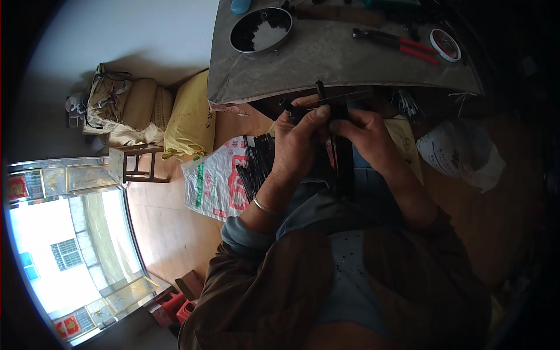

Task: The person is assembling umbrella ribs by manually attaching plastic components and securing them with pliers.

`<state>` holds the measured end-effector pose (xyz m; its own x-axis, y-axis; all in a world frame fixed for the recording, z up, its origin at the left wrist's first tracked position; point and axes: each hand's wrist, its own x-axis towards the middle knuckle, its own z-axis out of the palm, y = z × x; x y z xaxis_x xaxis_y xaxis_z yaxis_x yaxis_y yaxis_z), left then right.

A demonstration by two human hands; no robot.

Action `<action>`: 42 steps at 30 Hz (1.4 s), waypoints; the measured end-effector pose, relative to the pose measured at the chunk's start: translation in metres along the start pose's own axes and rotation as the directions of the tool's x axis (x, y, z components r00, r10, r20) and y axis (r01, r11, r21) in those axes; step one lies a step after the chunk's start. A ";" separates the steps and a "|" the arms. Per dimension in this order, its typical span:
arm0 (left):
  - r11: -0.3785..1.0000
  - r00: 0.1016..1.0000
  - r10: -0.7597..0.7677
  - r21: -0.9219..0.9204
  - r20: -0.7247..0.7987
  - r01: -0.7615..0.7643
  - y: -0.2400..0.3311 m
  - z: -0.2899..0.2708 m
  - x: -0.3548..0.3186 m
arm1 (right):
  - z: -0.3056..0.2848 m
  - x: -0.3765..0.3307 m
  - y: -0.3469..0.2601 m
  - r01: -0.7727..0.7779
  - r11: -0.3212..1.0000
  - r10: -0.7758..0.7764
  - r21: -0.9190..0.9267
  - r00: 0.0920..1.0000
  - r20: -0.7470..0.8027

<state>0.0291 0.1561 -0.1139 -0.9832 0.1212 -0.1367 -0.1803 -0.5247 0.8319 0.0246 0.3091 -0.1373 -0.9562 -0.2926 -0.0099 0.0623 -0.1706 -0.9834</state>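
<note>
Both my hands meet above my lap, just in front of the table's edge. My left hand is closed, thumb pressed down, around a black stick-like part that points up. A short black knob-ended piece pokes out by its index finger. My right hand pinches a long, dark bundle of thin rods that hangs down between my legs; its exact kind I cannot make out. A thin metal wire sticks out to the right over the fingers. My palms hide where the parts join.
On the grey table are a bowl of small black parts, red-handled pliers and a round tin. Black rods lie on a white printed sack to my left. Right stands a white bag.
</note>
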 end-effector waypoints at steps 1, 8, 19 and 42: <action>1.000 1.000 -0.004 0.004 0.002 0.004 0.001 0.000 0.000 | -0.002 0.000 0.002 -0.083 0.996 0.083 0.034 0.996 0.011; 0.999 0.999 -0.033 -0.024 0.028 0.034 0.001 0.000 -0.002 | -0.002 -0.002 0.007 -0.233 0.959 0.231 0.164 0.972 0.027; 0.998 0.998 -0.037 -0.051 0.047 0.040 0.000 -0.003 -0.007 | -0.001 -0.007 -0.001 -0.219 0.970 0.214 0.105 0.975 0.059; 0.999 1.000 0.021 0.039 0.013 -0.022 -0.006 0.004 -0.012 | -0.004 -0.010 -0.006 -0.181 0.983 0.182 -0.028 0.982 0.050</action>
<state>0.0417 0.1614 -0.1150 -0.9863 0.1209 -0.1122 -0.1578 -0.4938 0.8551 0.0326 0.3173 -0.1317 -0.9132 -0.3657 -0.1798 0.2264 -0.0884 -0.9700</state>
